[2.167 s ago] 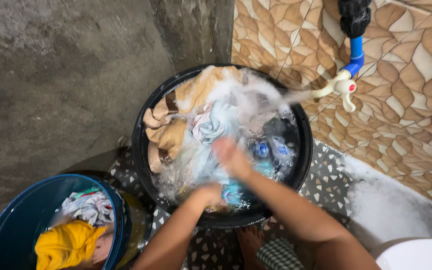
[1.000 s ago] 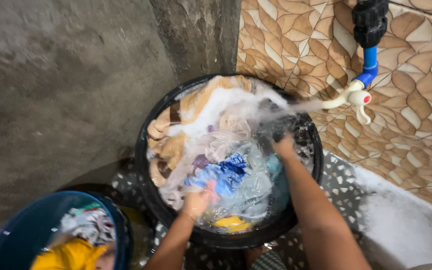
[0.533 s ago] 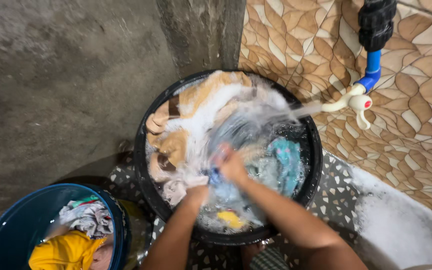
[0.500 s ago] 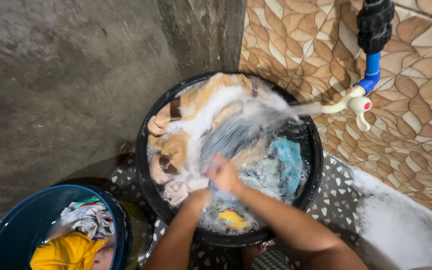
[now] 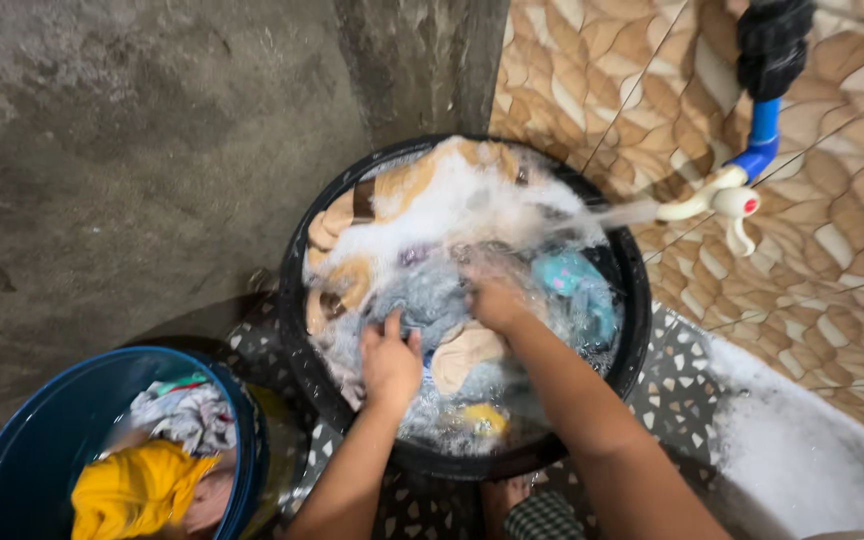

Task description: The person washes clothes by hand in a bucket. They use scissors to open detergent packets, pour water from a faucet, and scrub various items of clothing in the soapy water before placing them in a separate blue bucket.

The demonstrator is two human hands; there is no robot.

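A black round tub (image 5: 297,330) on the floor is full of soapy water and wet clothes. My left hand (image 5: 390,362) presses down on a grey-blue garment (image 5: 434,300) near the tub's front. Just to its right, my right hand (image 5: 497,298) grips the same wet cloth in the middle of the tub. A tan and brown garment (image 5: 372,205) lies along the far left rim under foam. A turquoise cloth (image 5: 567,275) floats at the right, and something yellow (image 5: 482,418) shows at the front. Water streams into the tub from a white tap (image 5: 717,200).
A blue bucket (image 5: 12,440) at the lower left holds a yellow cloth (image 5: 132,490) and a white patterned cloth (image 5: 187,415). A blue pipe (image 5: 760,135) feeds the tap on the brown tiled wall (image 5: 832,260). Foam (image 5: 792,440) lies on the speckled floor at the right. My foot (image 5: 507,492) is below the tub.
Both hands have shifted from the tub's front left toward its middle and now press on the grey-blue cloth. The foam has spread over the clothes at the back.
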